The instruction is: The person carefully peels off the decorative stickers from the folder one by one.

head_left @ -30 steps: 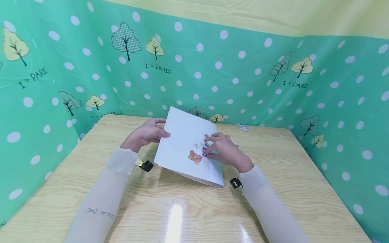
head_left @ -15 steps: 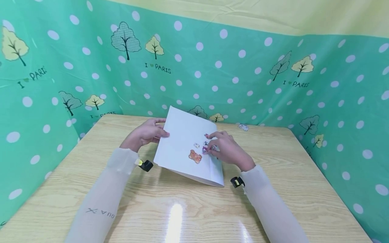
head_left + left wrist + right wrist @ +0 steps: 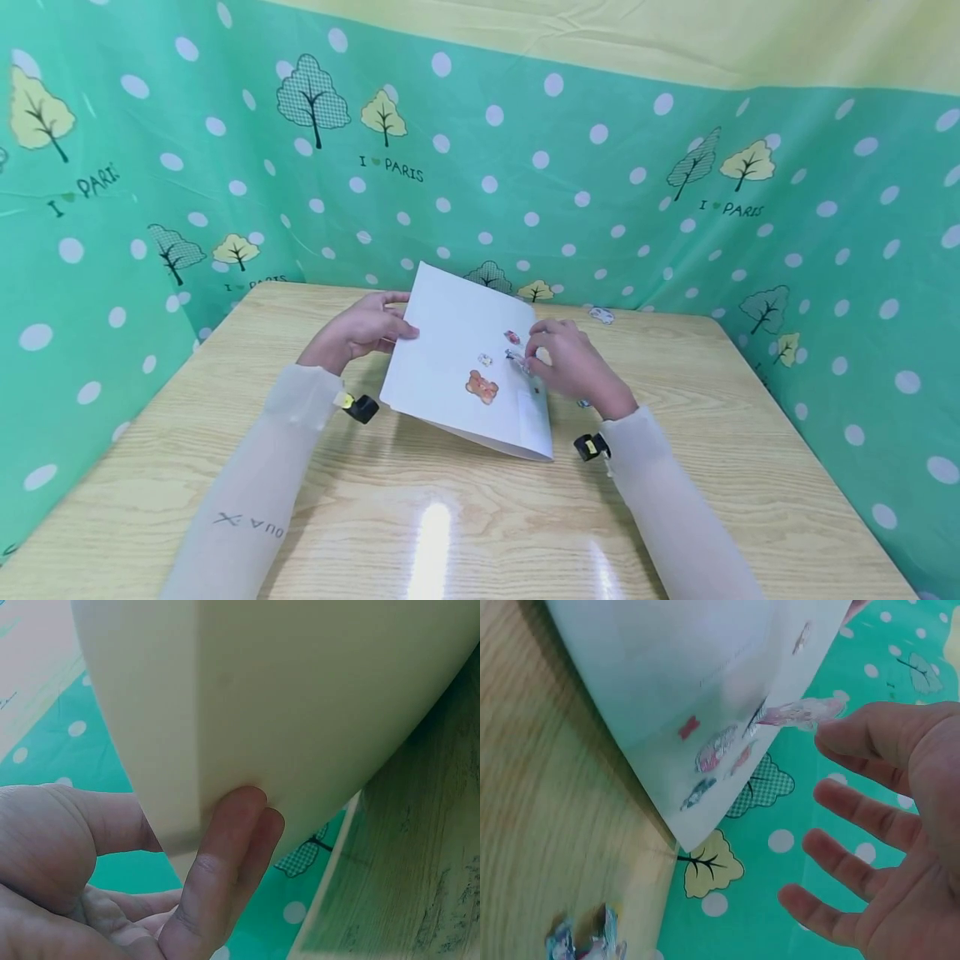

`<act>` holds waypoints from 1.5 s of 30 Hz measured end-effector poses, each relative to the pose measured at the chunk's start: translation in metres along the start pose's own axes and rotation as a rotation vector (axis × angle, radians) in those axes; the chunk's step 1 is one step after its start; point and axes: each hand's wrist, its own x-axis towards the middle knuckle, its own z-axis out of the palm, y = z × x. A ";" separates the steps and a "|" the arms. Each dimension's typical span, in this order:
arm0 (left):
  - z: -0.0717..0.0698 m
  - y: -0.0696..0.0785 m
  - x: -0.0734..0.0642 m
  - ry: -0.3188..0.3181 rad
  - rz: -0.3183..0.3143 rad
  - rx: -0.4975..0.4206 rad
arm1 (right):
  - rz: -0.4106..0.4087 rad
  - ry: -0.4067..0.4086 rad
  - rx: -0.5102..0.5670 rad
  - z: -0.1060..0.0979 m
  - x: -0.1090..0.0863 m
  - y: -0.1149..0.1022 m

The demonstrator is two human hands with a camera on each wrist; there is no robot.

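A white folded sheet stands tilted over the table, with a brown bear sticker, a small pale sticker and a red sticker on its face. My left hand grips its left edge, thumb in front and fingers behind; the left wrist view shows two fingertips against the paper. At the right side, my right hand pinches a shiny pinkish sticker between thumb and index finger. That sticker stretches from the fingertips to the sheet, one end touching it. The other right fingers are spread apart.
More stickers, including a red bow-shaped one, dot the sheet's right part. Crumpled shiny pieces lie on the wooden table. Another sticker rests by the far edge, before a green dotted curtain.
My right hand has drawn right and slightly up from the sheet, and the pink-purple sticker beneath its fingertips has come away from its spot. My left hand and the sheet have stayed put.
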 end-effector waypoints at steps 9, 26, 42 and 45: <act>-0.001 0.000 0.001 0.001 -0.005 0.001 | 0.136 0.042 -0.107 -0.013 -0.005 0.017; 0.000 0.001 0.001 0.008 -0.017 0.006 | 0.374 -0.249 -0.254 0.003 -0.007 0.036; -0.001 0.000 0.003 0.009 -0.021 0.011 | 0.392 -0.322 -0.109 -0.001 -0.007 0.026; -0.001 -0.001 0.003 0.010 -0.020 0.010 | 0.361 -0.307 -0.063 -0.002 -0.005 0.021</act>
